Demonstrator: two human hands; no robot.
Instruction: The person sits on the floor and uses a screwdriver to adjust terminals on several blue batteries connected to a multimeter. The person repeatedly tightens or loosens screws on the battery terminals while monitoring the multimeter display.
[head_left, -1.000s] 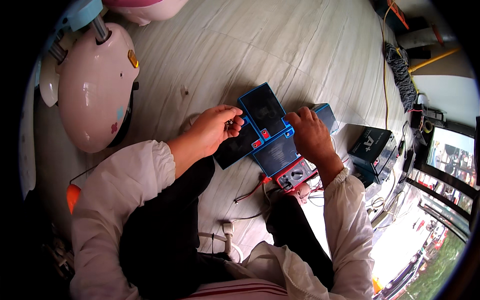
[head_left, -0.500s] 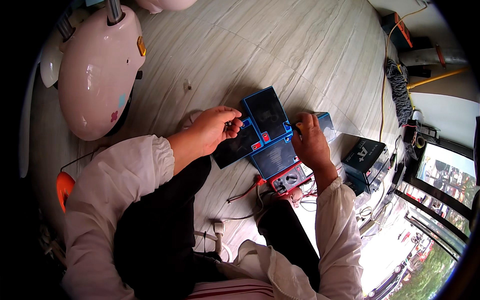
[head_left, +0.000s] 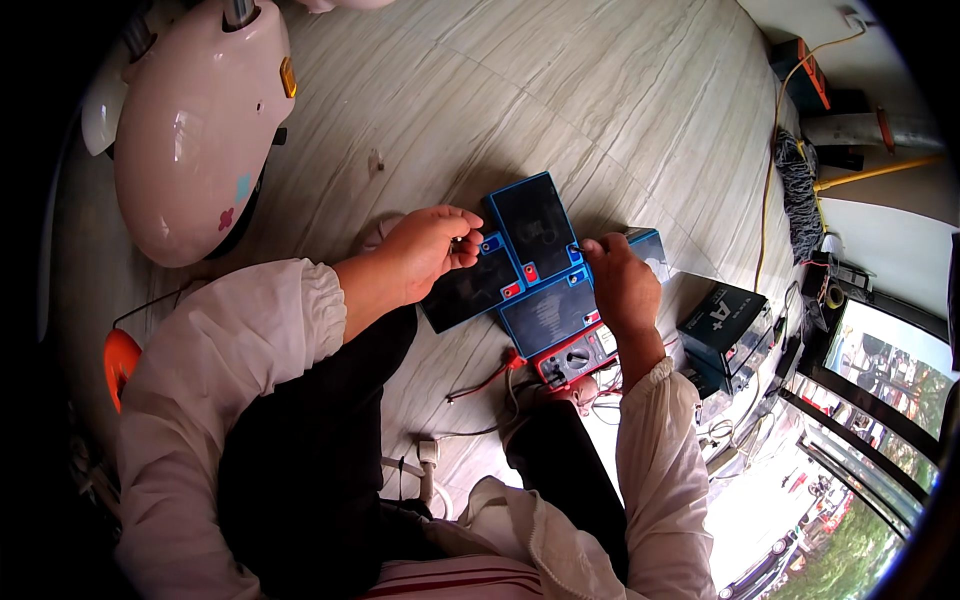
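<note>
Three black batteries with blue edges lie together on the floor: a far battery [head_left: 533,212], a left battery [head_left: 468,292] and a near battery [head_left: 548,314]. Red and blue terminal corners show on them. My right hand [head_left: 627,287] is closed around a screwdriver, mostly hidden in the palm, its dark shaft [head_left: 583,249] reaching the far battery's right-hand blue terminal. Beside the left battery's blue terminal, my left hand [head_left: 440,250] is pinched closed; small dark bits show between its fingers, too small to name. A red-framed multimeter [head_left: 575,358] lies just below the near battery.
A pink scooter body [head_left: 195,140] stands at the far left. Right of my right hand are another battery [head_left: 648,252] and a large dark battery [head_left: 722,315]. Red test leads [head_left: 488,380] and cables run near my feet. A coiled dark cable [head_left: 788,190] hangs along the right wall.
My right hand has turned and shifted slightly; the yellow-and-black handle seen before is now covered, and the dark shaft shows at the terminal. My left hand stays nearly in place.
</note>
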